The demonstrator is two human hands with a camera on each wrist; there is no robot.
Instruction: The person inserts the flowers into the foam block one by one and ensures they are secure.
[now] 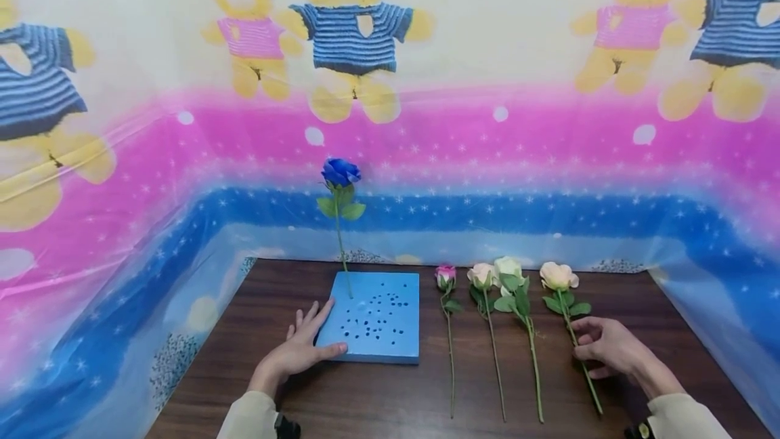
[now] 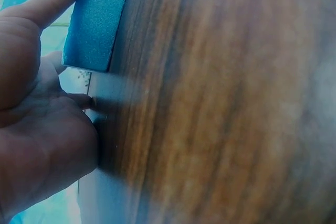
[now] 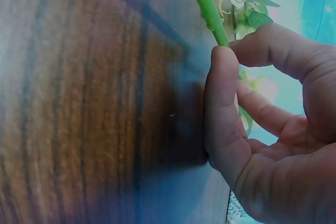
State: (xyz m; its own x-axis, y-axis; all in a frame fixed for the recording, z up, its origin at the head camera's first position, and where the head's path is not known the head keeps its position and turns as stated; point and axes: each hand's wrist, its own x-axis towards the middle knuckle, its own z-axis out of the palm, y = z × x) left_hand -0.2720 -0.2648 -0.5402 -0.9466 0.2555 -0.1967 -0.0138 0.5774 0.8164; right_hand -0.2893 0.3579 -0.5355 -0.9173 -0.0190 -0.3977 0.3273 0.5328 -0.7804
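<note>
A light blue block full of small holes (image 1: pixel 390 347) lies on the table, and a blue rose (image 1: pixel 340 173) stands upright in its far left part. My left hand (image 1: pixel 298 347) rests against the block's left side with fingers spread, the thumb on its near left corner. In the left wrist view, that thumb touches the block (image 2: pixel 97 24). At the right, my right hand (image 1: pixel 612 346) pinches the stem of a pale peach rose (image 1: pixel 558 276) between thumb and fingers. The right wrist view shows the green stem (image 3: pixel 205 1) at the fingertips; the flower head is hard to make out there.
Between block and right hand lie a pink rose (image 1: pixel 446 276), a cream-pink rose (image 1: pixel 481 276) and a whitish rose (image 1: pixel 508 269), stems toward me. The dark wooden table (image 1: pixel 426 391) meets a bear-printed cloth (image 1: pixel 463 148) at its back and sides.
</note>
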